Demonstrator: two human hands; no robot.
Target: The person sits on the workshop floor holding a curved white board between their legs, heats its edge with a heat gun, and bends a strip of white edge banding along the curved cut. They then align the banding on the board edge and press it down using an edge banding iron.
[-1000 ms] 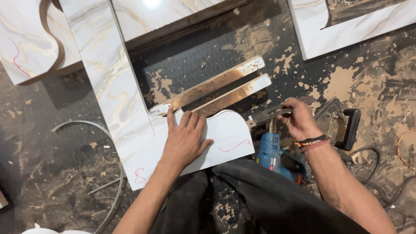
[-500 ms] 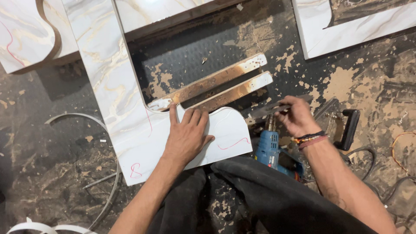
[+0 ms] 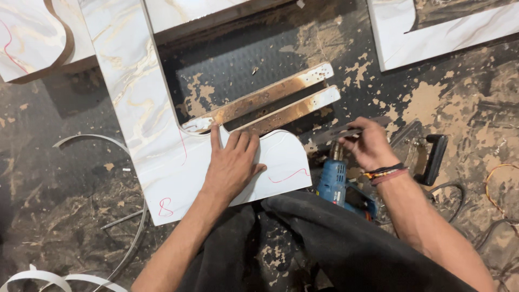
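Note:
My left hand lies flat, fingers spread, on a white marble-patterned board that has red pen marks and a curved cut edge. My right hand is to the right of the board, fingers curled around a thin grey metal strip just above a blue power tool lying on the floor. Two rusty-stained wooden strips lie side by side just beyond the board's inner edge.
More marble-patterned boards lie at top left and top right. A dark tool with a black handle sits right of my right hand. White edge-banding strips and cables curl over the sawdust-covered floor. My dark trousers fill the bottom centre.
My left hand stays pressed on the board. My right hand keeps its place over the blue tool, its fingers shifting slightly on the metal strip. The view has drifted a little.

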